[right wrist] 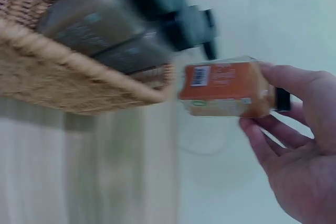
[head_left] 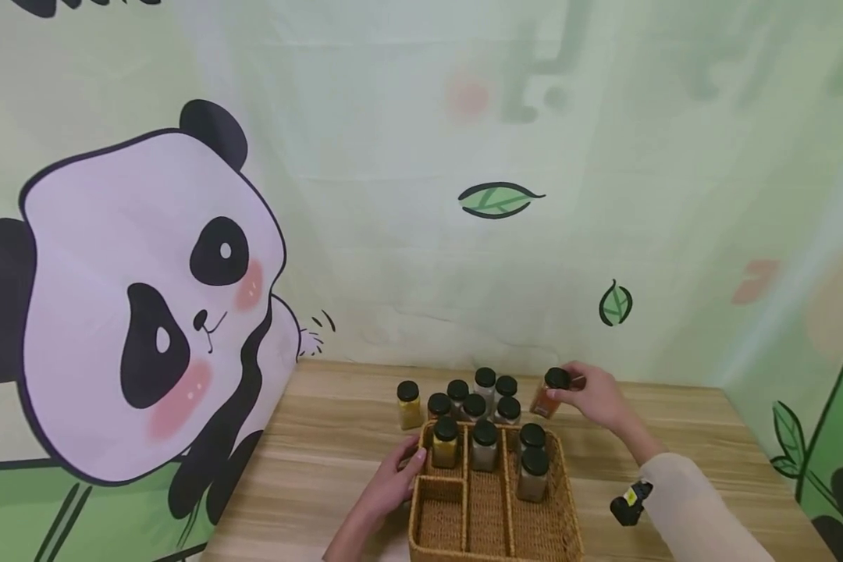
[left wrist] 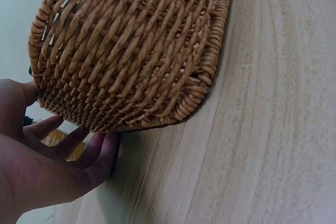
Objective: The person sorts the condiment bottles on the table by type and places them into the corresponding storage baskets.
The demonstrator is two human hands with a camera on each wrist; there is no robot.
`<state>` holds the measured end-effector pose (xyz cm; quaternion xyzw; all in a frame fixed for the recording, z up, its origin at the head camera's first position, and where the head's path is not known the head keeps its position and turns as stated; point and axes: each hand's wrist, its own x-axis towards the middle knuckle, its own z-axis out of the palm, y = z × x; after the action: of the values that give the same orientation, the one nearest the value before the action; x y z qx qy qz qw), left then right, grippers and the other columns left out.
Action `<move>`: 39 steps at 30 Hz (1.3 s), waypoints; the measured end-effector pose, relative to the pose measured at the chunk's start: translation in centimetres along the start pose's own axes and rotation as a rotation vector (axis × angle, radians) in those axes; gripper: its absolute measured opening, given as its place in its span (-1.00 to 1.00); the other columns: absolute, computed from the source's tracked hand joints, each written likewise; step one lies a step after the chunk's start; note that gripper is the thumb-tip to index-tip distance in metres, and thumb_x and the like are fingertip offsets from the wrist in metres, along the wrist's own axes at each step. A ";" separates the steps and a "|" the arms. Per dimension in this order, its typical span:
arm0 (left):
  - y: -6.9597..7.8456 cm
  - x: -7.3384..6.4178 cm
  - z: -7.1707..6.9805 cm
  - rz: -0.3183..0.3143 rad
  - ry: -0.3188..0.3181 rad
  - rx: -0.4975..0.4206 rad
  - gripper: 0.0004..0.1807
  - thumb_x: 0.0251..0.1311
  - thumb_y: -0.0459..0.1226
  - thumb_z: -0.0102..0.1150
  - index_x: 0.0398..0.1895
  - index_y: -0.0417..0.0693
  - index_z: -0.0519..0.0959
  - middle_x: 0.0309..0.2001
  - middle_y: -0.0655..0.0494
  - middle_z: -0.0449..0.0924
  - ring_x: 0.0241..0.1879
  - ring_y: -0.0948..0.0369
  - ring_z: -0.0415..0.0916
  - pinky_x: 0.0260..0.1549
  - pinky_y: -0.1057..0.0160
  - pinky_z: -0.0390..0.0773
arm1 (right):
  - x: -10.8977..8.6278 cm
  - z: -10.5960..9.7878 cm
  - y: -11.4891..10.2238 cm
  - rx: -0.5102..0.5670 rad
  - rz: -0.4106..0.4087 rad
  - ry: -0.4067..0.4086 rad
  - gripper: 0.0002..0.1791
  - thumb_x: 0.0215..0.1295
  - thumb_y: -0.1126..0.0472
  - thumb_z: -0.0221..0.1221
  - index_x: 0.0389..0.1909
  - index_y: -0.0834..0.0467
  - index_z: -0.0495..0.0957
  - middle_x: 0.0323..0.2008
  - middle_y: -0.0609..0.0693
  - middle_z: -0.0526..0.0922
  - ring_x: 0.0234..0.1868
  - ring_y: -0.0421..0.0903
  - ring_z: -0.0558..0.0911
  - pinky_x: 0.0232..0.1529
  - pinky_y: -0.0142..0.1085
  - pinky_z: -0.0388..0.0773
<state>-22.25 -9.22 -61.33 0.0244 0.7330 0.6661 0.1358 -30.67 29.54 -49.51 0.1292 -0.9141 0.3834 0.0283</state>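
In the head view, my right hand [head_left: 593, 396] pinches a spice jar [head_left: 545, 401] of orange-red contents near its black lid, tilted, at the back right of a wicker basket [head_left: 488, 507]. The right wrist view shows the jar's orange label [right wrist: 223, 81] with a barcode; thumb and fingers hold it by the lid end. My left hand [head_left: 396, 478] holds the basket's back left corner, its thumb at the rim and its fingers [left wrist: 100, 153] along the woven wall. Inside the divided basket stand a yellow jar [head_left: 446, 446], a greyish jar [head_left: 485, 449] and two jars in the right compartment [head_left: 532, 478].
Behind the basket, several black-lidded jars [head_left: 474, 407] cluster on the wooden table [head_left: 302, 445]. A yellow jar [head_left: 409, 407] stands at their left. A printed panda curtain [head_left: 393, 234] hangs along the table's back edge.
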 end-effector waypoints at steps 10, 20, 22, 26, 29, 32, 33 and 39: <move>-0.1 -0.2 -0.1 0.014 -0.014 -0.027 -0.28 0.67 0.01 -0.05 0.65 -0.24 0.16 0.56 -0.39 0.16 0.49 -0.35 0.22 0.14 -0.16 0.66 | -1.2 -4.1 -4.5 -0.018 -0.077 -0.098 -0.52 0.37 0.03 0.45 0.14 0.26 0.64 -0.05 0.15 0.75 -0.03 0.12 0.75 -0.11 -0.04 0.74; 0.1 -0.1 -0.5 0.006 -0.025 -0.059 -0.28 0.63 -0.02 0.06 0.65 -0.19 0.17 0.54 -0.41 0.18 0.43 -0.33 0.32 0.05 -0.11 0.72 | -2.2 -4.1 -8.1 0.034 -0.140 -0.164 -0.46 0.32 -0.02 0.49 0.16 0.22 0.64 -0.06 0.11 0.74 -0.09 0.00 0.75 -0.15 -0.18 0.74; 0.2 0.0 -0.6 0.011 -0.025 -0.041 -0.28 0.63 -0.03 0.07 0.65 -0.19 0.17 0.54 -0.41 0.19 0.44 -0.34 0.31 0.04 -0.10 0.72 | -2.6 -3.5 -8.8 0.053 -0.160 -0.185 -0.48 0.31 0.01 0.49 0.15 0.23 0.64 -0.07 0.09 0.73 -0.11 -0.03 0.75 -0.15 -0.22 0.74; 0.3 0.1 -0.7 0.020 -0.038 -0.033 -0.30 0.63 -0.07 0.07 0.66 -0.17 0.17 0.55 -0.41 0.18 0.46 -0.36 0.27 0.08 -0.12 0.71 | -3.3 -1.8 -10.2 0.083 -0.209 -0.223 -0.47 0.32 0.02 0.49 0.16 0.24 0.64 -0.05 0.04 0.72 -0.08 -0.06 0.73 -0.06 -0.22 0.73; 0.4 0.0 -0.7 0.025 -0.046 -0.041 -0.32 0.63 -0.09 0.07 0.66 -0.13 0.17 0.56 -0.41 0.16 0.47 -0.36 0.25 0.09 -0.14 0.69 | -3.7 -0.3 -11.1 0.080 -0.235 -0.236 -0.45 0.31 -0.03 0.49 0.17 0.22 0.65 -0.06 -0.02 0.72 -0.07 -0.11 0.71 -0.01 -0.18 0.73; 0.5 -0.2 -0.7 0.026 -0.044 -0.050 -0.33 0.64 -0.11 0.06 0.67 -0.09 0.18 0.57 -0.41 0.15 0.47 -0.36 0.25 0.09 -0.16 0.69 | -4.1 1.3 -11.8 0.089 -0.253 -0.249 -0.44 0.30 -0.07 0.49 0.16 0.19 0.66 -0.08 -0.07 0.72 -0.07 -0.13 0.71 0.03 -0.11 0.73; 0.5 -0.2 -0.7 0.028 -0.043 -0.051 -0.34 0.64 -0.11 0.06 0.67 -0.09 0.18 0.57 -0.41 0.14 0.47 -0.36 0.25 0.09 -0.16 0.68 | -4.3 1.8 -12.0 0.100 -0.254 -0.255 -0.45 0.29 -0.07 0.49 0.15 0.18 0.67 -0.10 -0.08 0.72 -0.07 -0.12 0.71 0.03 -0.10 0.73; 0.8 -0.3 -0.7 0.028 -0.057 -0.073 -0.35 0.64 -0.12 0.06 0.66 -0.07 0.19 0.58 -0.39 0.13 0.49 -0.36 0.23 0.11 -0.17 0.68 | -5.1 4.9 -12.3 0.174 -0.241 -0.288 -0.45 0.30 -0.06 0.49 0.17 0.18 0.67 -0.12 -0.08 0.71 -0.10 -0.10 0.71 -0.06 -0.23 0.73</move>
<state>-22.19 -9.86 -60.48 0.0484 0.7036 0.6933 0.1481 -22.37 18.91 -45.15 0.2929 -0.8501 0.4323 -0.0682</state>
